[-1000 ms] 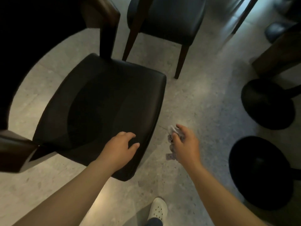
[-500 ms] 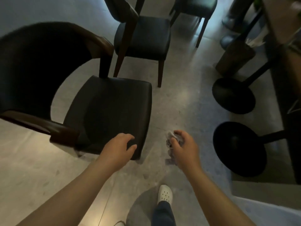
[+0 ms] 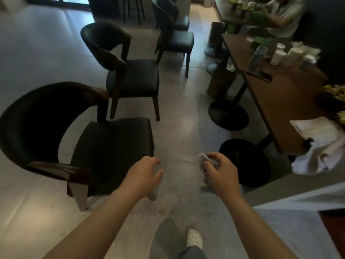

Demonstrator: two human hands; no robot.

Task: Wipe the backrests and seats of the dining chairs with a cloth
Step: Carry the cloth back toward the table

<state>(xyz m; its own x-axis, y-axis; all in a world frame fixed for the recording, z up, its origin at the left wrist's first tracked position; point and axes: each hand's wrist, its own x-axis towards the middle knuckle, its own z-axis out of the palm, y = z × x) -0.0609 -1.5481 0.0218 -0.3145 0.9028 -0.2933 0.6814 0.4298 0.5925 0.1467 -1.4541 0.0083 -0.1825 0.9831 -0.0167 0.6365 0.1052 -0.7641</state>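
Observation:
A dark padded dining chair (image 3: 110, 146) with a curved backrest (image 3: 31, 124) stands at the left, its seat facing right. My left hand (image 3: 143, 174) hovers at the seat's near right corner, fingers loosely curled and holding nothing. My right hand (image 3: 220, 174) grips a crumpled grey cloth (image 3: 204, 159) over the floor, to the right of the chair. A second chair (image 3: 134, 75) and a third chair (image 3: 175, 38) of the same kind stand farther back in a row.
A wooden table (image 3: 283, 96) with cups and papers runs along the right on round black bases (image 3: 244, 161). A person sits at its far end (image 3: 283, 17). A wooden bin (image 3: 220, 81) stands by the table. Grey floor lies between chairs and table.
The view has lifted and pulled back, bringing more chairs and the table into sight. My left hand has come off the seat edge. My right hand still grips the cloth.

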